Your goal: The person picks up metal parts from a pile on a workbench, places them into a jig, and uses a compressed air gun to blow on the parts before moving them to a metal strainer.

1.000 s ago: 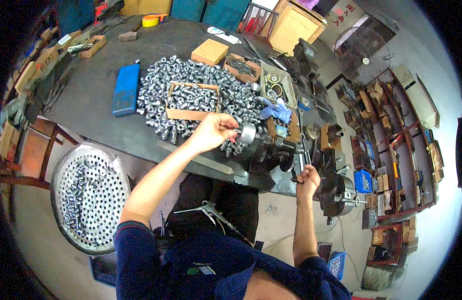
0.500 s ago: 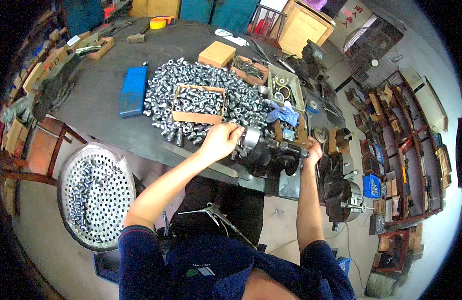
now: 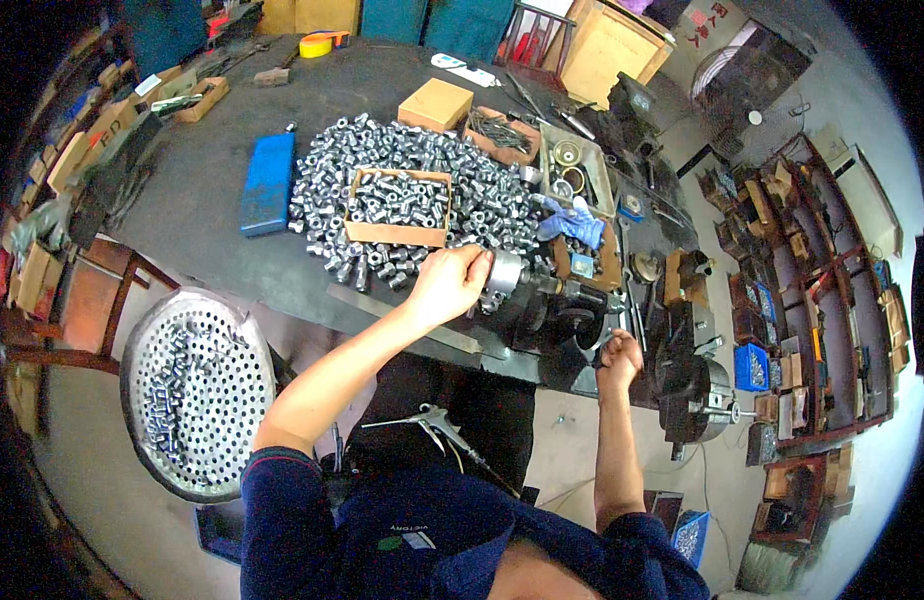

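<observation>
My left hand [image 3: 447, 286] is closed, its thumb and fingers pinched together against the face of a round silver chuck [image 3: 504, 276]. Whatever sits between those fingertips is hidden. The chuck belongs to a small dark bench machine [image 3: 574, 318] at the table's near edge. Right of that machine and lower down, my right hand [image 3: 620, 358] is curled into a fist; what it grips, if anything, cannot be made out. Beyond my left hand spreads a large heap of metal fittings [image 3: 327, 190]. An open cardboard box [image 3: 397, 236] filled with the same fittings stands in the heap.
A perforated metal basket [image 3: 217, 430] with a few metal parts is at the left. A blue box [image 3: 268, 185] flanks the heap; a blue glove [image 3: 574, 222] lies right of it. A bench vise [image 3: 692, 390] stands at the right. An air gun [image 3: 432, 420] is near my lap.
My right hand has come down and toward me, from the machine's right end to below it. My left hand stays pinched at the chuck.
</observation>
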Demonstrator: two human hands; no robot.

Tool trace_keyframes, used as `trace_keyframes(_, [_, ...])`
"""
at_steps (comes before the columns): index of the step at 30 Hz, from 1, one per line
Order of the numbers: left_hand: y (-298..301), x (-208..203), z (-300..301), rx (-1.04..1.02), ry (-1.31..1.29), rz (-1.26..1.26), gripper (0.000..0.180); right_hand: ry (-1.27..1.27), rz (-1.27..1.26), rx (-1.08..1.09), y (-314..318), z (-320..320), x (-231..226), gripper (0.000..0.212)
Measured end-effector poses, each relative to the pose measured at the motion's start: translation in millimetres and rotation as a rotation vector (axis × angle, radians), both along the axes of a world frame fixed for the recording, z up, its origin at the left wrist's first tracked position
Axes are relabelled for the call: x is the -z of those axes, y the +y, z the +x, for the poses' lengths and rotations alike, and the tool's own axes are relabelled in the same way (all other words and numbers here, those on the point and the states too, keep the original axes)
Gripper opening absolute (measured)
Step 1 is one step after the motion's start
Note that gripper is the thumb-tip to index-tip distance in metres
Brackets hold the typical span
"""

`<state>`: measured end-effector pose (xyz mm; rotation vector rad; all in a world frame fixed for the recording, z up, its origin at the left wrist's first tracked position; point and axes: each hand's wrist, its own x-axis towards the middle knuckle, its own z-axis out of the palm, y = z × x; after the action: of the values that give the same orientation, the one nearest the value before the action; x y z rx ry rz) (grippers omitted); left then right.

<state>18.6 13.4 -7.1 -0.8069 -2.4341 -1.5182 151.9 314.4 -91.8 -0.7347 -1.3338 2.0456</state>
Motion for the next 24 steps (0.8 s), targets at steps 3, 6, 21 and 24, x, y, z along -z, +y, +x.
trace_keyframes(3, [8.2, -2.0, -2.6, 0.037, -0.034, -0.003, 0.025, -0.052, 0.446, 0.180, 60.3, -39.6, 57.8, 0.017])
trace_keyframes(6, [2.4, -6.7, -4.2, 0.043, -0.089, -0.029, 0.027, 0.186, 1.341, 0.113, 72.6, -85.7, 30.0, 0.015])
trace_keyframes(21, [-15.2, -2.2, -7.8, 0.164, -0.383, 0.152, 0.031, 0.055, 0.124, 0.102, -1.7, -6.6, 11.6, 0.019])
trace_keyframes(24, [-4.7, -5.4, -18.8, 0.146, -0.310, 0.127, 0.026, -0.057, 1.386, 0.299, 89.0, -59.3, 75.1, 0.015])
